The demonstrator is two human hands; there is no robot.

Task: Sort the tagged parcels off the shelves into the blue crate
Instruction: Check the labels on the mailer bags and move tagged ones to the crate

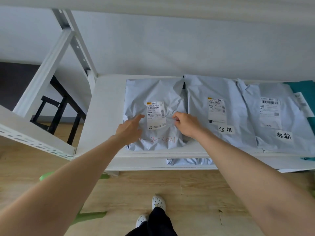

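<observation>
Hiding start of red writing (162,139): left hand (131,128); teal parcel (305,89) cropped.

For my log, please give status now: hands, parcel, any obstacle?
Left hand touches left parcel. Right hand pinches it. Nothing lies on it.

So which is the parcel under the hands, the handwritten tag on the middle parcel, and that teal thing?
Left grey parcel (153,91): head view, crinkled upper face.
Middle parcel's handwritten tag (225,129): head view, tag's centre.
Teal parcel (305,89): head view, exposed far corner.
</observation>
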